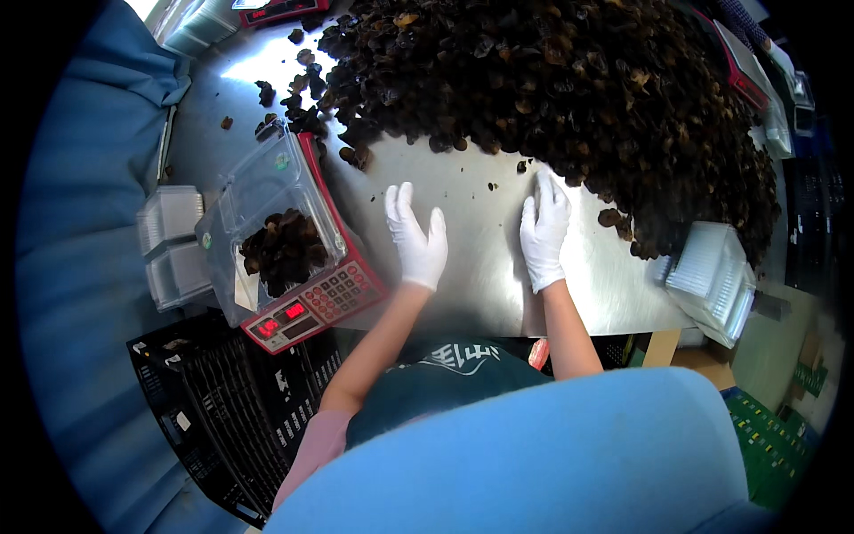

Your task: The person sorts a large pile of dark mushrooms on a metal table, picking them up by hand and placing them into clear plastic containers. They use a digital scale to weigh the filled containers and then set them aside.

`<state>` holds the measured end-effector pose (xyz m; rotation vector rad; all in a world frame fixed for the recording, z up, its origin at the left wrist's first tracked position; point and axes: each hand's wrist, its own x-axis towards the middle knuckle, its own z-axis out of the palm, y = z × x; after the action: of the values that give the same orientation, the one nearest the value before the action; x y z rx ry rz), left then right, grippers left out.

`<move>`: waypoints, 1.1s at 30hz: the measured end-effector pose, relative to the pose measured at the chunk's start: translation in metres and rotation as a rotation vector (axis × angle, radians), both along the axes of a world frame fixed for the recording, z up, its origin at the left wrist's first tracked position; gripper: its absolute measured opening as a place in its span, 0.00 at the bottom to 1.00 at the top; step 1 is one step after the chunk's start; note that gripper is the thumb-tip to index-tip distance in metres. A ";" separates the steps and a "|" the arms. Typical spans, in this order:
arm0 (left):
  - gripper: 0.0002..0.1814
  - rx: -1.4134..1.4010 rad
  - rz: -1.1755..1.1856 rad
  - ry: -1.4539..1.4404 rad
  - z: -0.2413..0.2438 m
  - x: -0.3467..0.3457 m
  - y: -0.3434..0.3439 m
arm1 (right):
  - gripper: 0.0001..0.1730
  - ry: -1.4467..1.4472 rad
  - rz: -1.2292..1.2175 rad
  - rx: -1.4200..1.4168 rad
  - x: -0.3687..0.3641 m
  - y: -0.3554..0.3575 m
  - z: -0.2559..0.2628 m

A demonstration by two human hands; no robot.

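Note:
My left hand, in a white glove, is over the steel tabletop with its fingers apart and nothing in it. To its right my right hand, gloved the same way, holds nothing visible; its fingertips are near the lower edge of a large heap of dark dried fungus, which looks like wood ear. Left of my left hand, a red digital scale carries an open clear plastic clamshell box with a clump of the dark fungus pieces in it.
Stacked clear plastic boxes stand left of the scale; another stack is at the table's right edge. Black crates are below left. More scales lie at the far edges. A co-worker's sleeve shows top right. A blue curtain hangs left.

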<state>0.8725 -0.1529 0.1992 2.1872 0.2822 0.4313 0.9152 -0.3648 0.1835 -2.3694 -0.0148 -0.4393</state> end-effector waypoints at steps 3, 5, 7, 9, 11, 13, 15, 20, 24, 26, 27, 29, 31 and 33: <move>0.39 0.381 0.246 0.109 -0.014 0.035 -0.005 | 0.32 -0.007 0.026 -0.050 -0.003 -0.003 0.000; 0.41 0.415 0.337 0.211 -0.027 0.053 -0.004 | 0.31 -0.074 0.024 -0.116 0.010 -0.005 0.002; 0.40 0.341 0.190 0.051 -0.045 0.064 -0.010 | 0.30 -0.101 0.020 -0.115 0.024 0.002 0.003; 0.35 0.264 0.008 -0.084 -0.055 0.064 -0.029 | 0.29 -0.096 0.118 -0.104 0.028 0.002 0.002; 0.26 0.192 -0.220 -0.199 -0.041 0.059 -0.056 | 0.27 -0.074 0.265 -0.001 0.029 -0.003 -0.004; 0.23 0.002 -0.412 -0.173 -0.017 0.054 -0.067 | 0.28 -0.054 0.352 0.088 0.024 -0.012 -0.007; 0.23 0.080 -0.422 -0.166 -0.012 0.057 -0.059 | 0.28 0.037 0.383 0.141 0.024 -0.022 -0.006; 0.26 0.415 -0.149 -0.055 -0.022 0.071 -0.050 | 0.26 -0.080 0.302 -0.036 0.042 -0.013 0.012; 0.23 0.069 -0.443 -0.120 -0.011 0.038 -0.071 | 0.22 -0.039 0.437 0.145 0.030 -0.015 -0.008; 0.22 0.064 -0.442 -0.148 -0.001 0.034 -0.056 | 0.21 0.037 0.435 0.180 0.025 -0.026 -0.005; 0.22 0.166 -0.351 -0.147 0.001 0.037 -0.044 | 0.23 -0.020 0.357 0.157 0.028 -0.025 0.003; 0.22 0.448 -0.107 -0.105 -0.008 0.048 -0.031 | 0.25 -0.145 0.329 0.071 0.044 -0.021 0.006; 0.27 0.566 0.081 0.025 -0.032 0.065 -0.019 | 0.24 -0.169 0.360 -0.012 0.050 -0.012 0.007; 0.30 0.490 0.003 0.030 -0.041 0.066 -0.018 | 0.21 -0.106 0.415 -0.027 0.049 -0.005 0.006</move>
<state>0.9386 -0.1708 0.1579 2.6733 0.2104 0.5097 0.9641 -0.3701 0.1894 -2.2854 -0.5531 -0.3608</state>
